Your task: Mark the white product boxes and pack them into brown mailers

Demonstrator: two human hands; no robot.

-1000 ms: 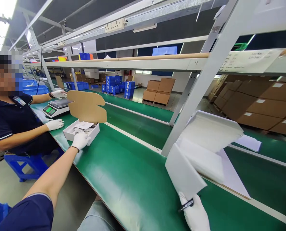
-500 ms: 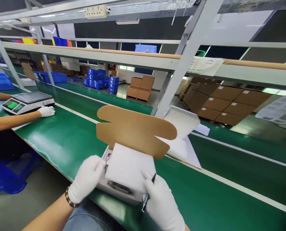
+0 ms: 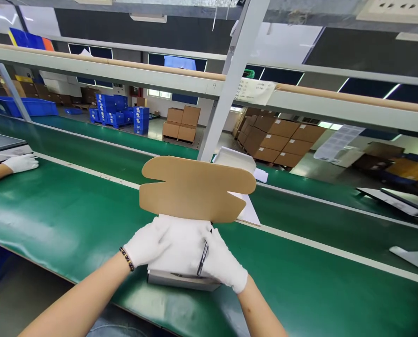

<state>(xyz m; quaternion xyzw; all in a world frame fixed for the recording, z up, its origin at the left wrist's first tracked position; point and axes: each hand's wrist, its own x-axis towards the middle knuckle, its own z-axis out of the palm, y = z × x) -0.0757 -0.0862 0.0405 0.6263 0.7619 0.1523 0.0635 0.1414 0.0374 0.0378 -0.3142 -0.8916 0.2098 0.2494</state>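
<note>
1. Two gloved hands are laid on a white foam sheet [image 3: 182,243] that sits in an open white box [image 3: 181,279] at the near edge of the green bench [image 3: 71,220].
2. The left hand [image 3: 147,243] is pressed flat on the sheet's left side, its fingers spread and closed on nothing; a bead bracelet [image 3: 127,259] is worn at that wrist.
3. The right hand [image 3: 223,262] is pressed on the sheet's right side, and a black pen [image 3: 203,257] is pinched between its fingers, lying across the glove.
4. The box's brown lid [image 3: 195,188] is stood upright at the far side of the box, just behind both hands.
5. Behind the lid, more white sheets [image 3: 242,187] are stacked toward the middle of the bench, beside a grey post [image 3: 226,89].
6. At the left edge of the bench, another person's gloved hand [image 3: 21,163] is rested on the surface, next to a scale [image 3: 0,142] that is only partly seen.
7. A thin white piece [image 3: 414,257] is laid near the right edge of the bench.
8. Beyond the bench, brown cartons [image 3: 277,140] and blue crates [image 3: 115,108] are stacked on the floor.
</note>
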